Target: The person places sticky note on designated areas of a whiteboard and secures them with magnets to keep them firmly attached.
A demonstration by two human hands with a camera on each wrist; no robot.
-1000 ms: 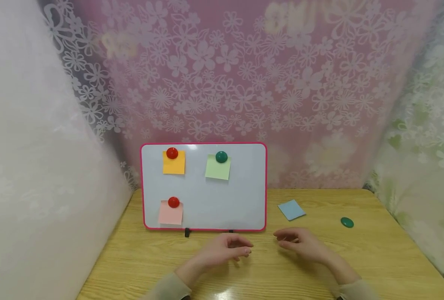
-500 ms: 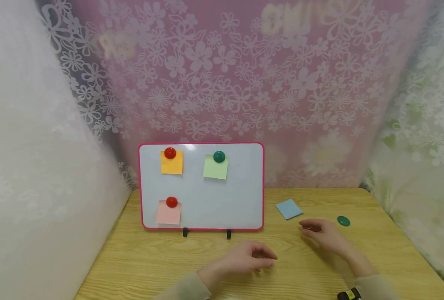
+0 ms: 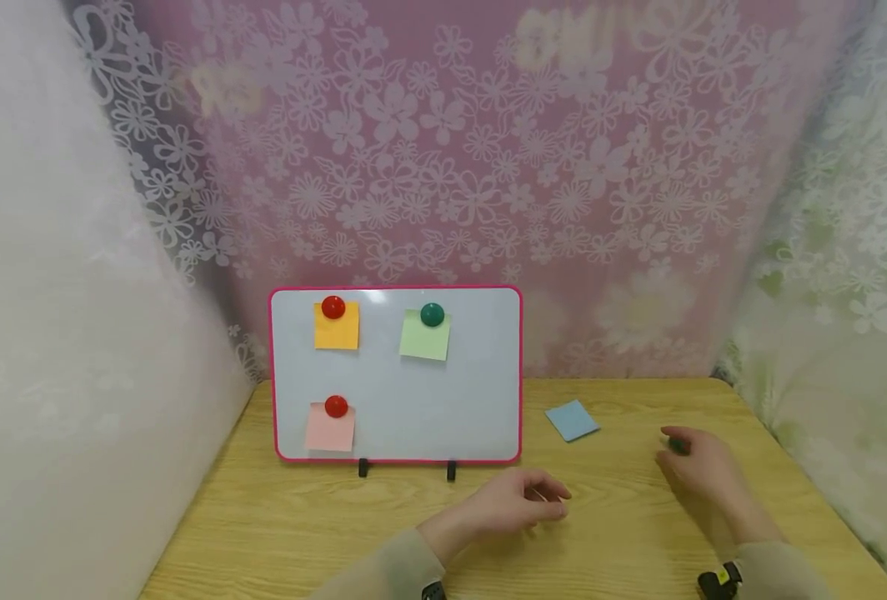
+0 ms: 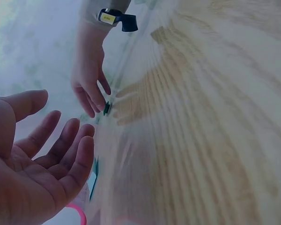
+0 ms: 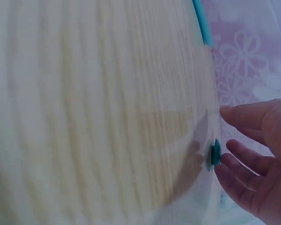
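A green round magnet (image 3: pixel 679 446) lies on the wooden table at the right. My right hand (image 3: pixel 702 462) reaches over it, partly covering it. In the right wrist view the fingertips are right at the magnet (image 5: pixel 216 152), while the thumb stands apart from it. My left hand (image 3: pixel 514 500) hovers in front of the whiteboard, its fingers relaxed and holding nothing. A light blue sticky note (image 3: pixel 573 421) lies between the board and my right hand. On the whiteboard (image 3: pixel 398 400), magnets hold up an orange note (image 3: pixel 342 333), a pale green note (image 3: pixel 423 342) and a pink note (image 3: pixel 329 433).
The pink-framed board stands upright on black feet (image 3: pixel 451 471) at the table's back left. A pink floral curtain (image 3: pixel 473 167) hangs behind the table (image 3: pixel 601 550), with pale sheets on both sides.
My right hand has moved right, from beside the board past the blue note to the green magnet. My left hand has shifted to the right. The view has turned slightly.
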